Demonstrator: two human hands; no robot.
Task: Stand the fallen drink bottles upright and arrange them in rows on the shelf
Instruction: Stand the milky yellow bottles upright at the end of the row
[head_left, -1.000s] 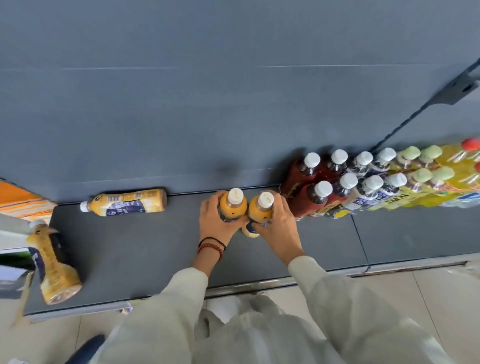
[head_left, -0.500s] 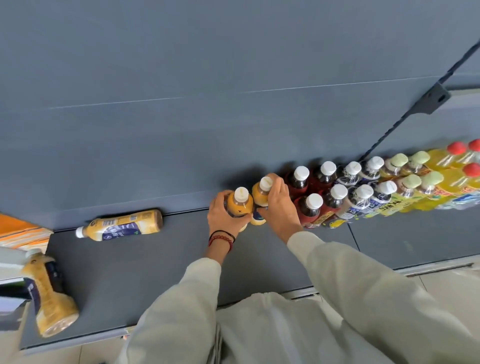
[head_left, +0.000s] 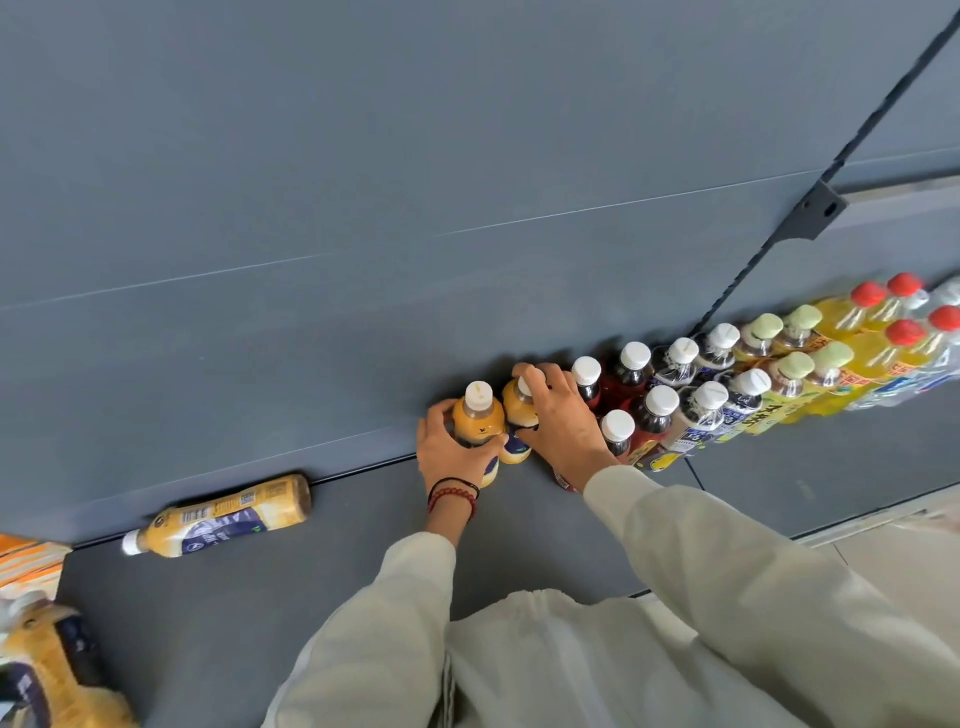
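so the front orange bottle and the back orange bottle are both standing near the back of the shelf, touching each other, right at the left end of the double row. the left hand is wrapped round the front one's body, thumb on one side and fingers curled round the other. the right hand grips the back one from above, fingers draped over its cap and shoulder so the cap is mostly hidden. just to the right are the dark red bottles, and the right wrist sits practically over the nearest front one. that's my worry tbh: if that wrist pulls out sideways it could clip a cap and tip the packed line like dominoes. steering a tall bottle by its top could also lean it into the back panel. a fallen bottle lies on its side against the panel well off to the left, plus a blurry bottle in the bottom left corner, can't tell how it lies, so I'd say plenty left to do
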